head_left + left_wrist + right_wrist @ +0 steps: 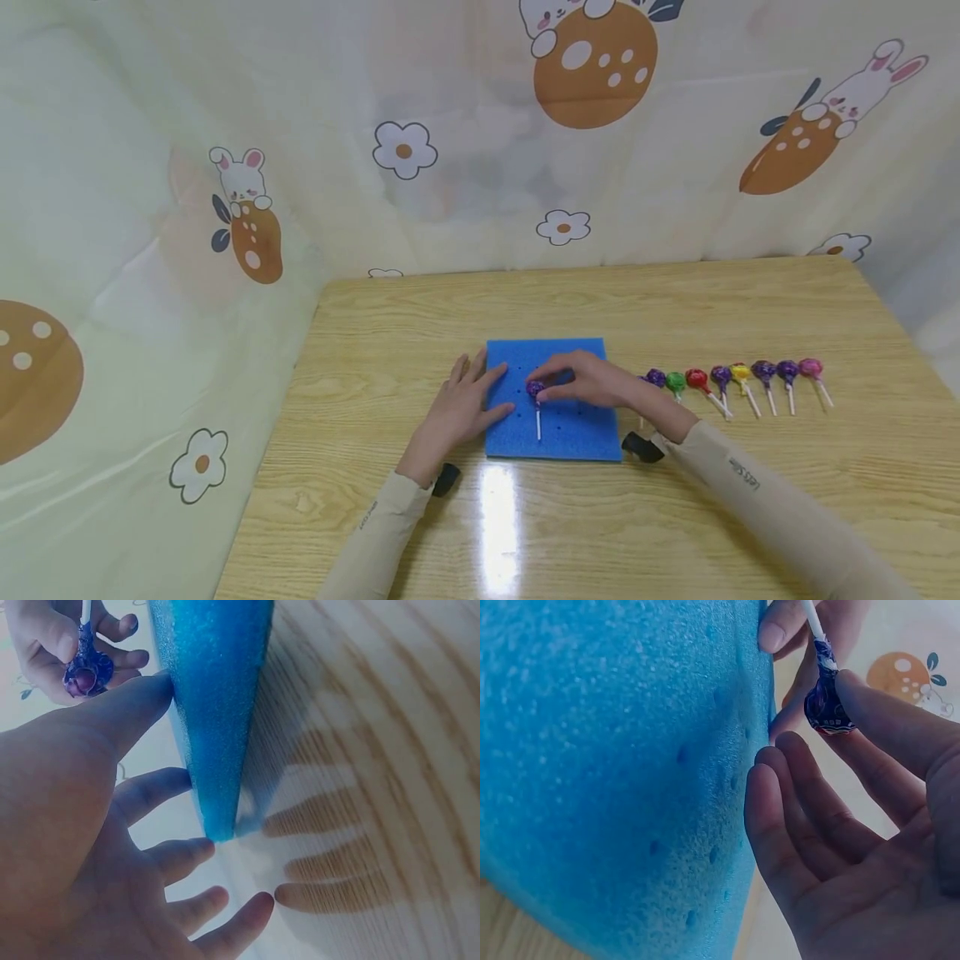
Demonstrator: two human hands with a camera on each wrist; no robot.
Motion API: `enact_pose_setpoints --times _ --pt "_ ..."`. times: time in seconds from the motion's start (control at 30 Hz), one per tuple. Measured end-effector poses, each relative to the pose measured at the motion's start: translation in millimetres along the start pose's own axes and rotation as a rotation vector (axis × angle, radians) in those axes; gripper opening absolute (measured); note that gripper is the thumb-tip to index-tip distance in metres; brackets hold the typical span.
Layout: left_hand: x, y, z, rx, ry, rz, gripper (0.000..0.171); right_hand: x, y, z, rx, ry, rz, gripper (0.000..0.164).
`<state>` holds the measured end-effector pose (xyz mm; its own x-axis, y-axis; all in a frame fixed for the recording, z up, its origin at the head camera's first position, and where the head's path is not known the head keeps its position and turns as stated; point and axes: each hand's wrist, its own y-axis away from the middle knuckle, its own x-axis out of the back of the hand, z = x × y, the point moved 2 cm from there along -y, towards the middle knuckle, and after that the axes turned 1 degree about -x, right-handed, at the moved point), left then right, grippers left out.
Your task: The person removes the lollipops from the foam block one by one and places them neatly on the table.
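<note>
My right hand (pixel 588 379) pinches a purple-wrapped lollipop (pixel 535 388) by its candy end between thumb and finger. Its white stick points toward me, over a blue foam block (pixel 555 446) that has several small holes in its top. In the right wrist view the lollipop (pixel 825 697) shows a dark blue and purple wrapper, and the other fingers of that hand spread apart from it. My left hand (pixel 459 408) lies at the foam's left edge with fingers spread. The left wrist view shows the thumb and some fingertips touching the foam (pixel 214 712).
To the right of the foam, a row of wrapped lollipops lies on the wooden table (pixel 360 350), among them a green one (pixel 676 382), a red one (pixel 697 380) and a pink one (pixel 811 367). A patterned curtain (pixel 465 200) hangs behind the table and along its left side.
</note>
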<state>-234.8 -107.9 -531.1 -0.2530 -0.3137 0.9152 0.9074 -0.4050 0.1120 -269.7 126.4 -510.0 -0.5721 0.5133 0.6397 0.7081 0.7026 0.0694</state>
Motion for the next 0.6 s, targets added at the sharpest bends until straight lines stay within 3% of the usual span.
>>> enact_pose_setpoints --times 0.6 --pt "-1.1 -0.8 -0.7 0.006 -0.003 -0.005 0.069 20 16 10 -0.046 -0.049 -0.027 0.039"
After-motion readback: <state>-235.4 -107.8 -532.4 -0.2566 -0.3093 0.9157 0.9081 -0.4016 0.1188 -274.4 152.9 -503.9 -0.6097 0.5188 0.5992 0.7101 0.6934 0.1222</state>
